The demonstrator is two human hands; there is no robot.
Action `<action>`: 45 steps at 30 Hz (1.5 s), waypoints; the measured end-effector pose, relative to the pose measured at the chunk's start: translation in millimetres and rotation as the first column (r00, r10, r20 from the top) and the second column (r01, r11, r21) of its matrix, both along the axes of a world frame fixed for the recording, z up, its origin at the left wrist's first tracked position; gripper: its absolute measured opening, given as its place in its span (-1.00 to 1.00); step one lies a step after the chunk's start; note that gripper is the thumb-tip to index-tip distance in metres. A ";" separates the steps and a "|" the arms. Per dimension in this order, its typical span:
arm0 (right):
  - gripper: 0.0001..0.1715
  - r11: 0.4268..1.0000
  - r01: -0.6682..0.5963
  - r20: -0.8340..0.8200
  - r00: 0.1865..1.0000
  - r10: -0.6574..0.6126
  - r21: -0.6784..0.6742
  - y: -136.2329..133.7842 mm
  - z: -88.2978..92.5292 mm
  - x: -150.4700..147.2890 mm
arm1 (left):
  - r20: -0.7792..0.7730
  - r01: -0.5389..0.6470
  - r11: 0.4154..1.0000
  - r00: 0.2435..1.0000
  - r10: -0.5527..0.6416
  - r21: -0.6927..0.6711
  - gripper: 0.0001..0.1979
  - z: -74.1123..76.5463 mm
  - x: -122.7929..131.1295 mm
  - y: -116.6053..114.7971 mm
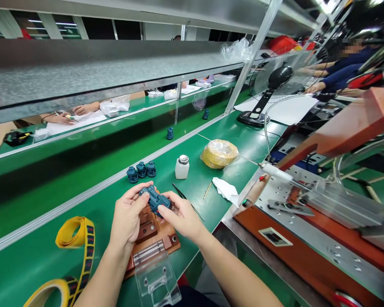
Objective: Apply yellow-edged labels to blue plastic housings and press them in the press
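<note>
Bottle [182, 167], white with a metal cap, stands on the green bench [160, 170], its contents hidden, just beside three blue parts [141, 169]. Both hands are clamped on another blue part [155, 200], the left hand [126, 215] wrapping one end and the right hand [181, 215] the other. That part sits directly above an orange jig [168, 232], with tweezers [185, 197] near the right hand.
</note>
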State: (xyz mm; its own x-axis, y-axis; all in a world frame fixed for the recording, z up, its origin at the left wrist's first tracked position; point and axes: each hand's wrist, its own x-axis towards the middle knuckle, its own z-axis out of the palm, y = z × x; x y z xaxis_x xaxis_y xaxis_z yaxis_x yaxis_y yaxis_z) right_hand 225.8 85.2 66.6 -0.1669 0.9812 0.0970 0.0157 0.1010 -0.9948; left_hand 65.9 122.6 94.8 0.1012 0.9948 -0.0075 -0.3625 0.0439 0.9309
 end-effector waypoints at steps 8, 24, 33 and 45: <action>-0.60 0.995 0.096 -0.079 0.993 -0.093 0.034 -0.8 2.8 -14.3 | 0.026 0.025 0.999 0.999 -0.026 0.031 -0.64 -0.1 -0.9 1.5; -0.54 0.994 0.096 -0.166 0.981 -0.104 -0.051 -5.0 6.4 -13.0 | 0.089 0.114 0.993 0.989 -0.115 0.015 -0.68 -3.0 3.0 5.8; -0.37 0.893 -0.247 -0.479 0.877 0.042 -0.375 -16.0 0.2 -30.3 | -0.166 0.000 1.000 0.986 0.004 0.019 -0.70 -5.6 12.7 0.0; -0.56 0.998 -0.053 0.109 0.992 0.058 -0.044 -10.3 -6.5 -26.5 | -0.640 -0.172 0.963 0.721 0.267 0.208 -0.72 0.5 9.2 -8.3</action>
State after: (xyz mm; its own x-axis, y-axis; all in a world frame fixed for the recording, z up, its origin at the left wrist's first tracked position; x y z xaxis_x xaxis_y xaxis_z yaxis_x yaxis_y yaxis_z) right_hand 199.3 74.8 60.1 -0.2287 0.9729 0.0349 0.1209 0.0640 -0.9906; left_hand 75.1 114.4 95.4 -0.1032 0.9852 0.1366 0.3564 -0.0916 0.9298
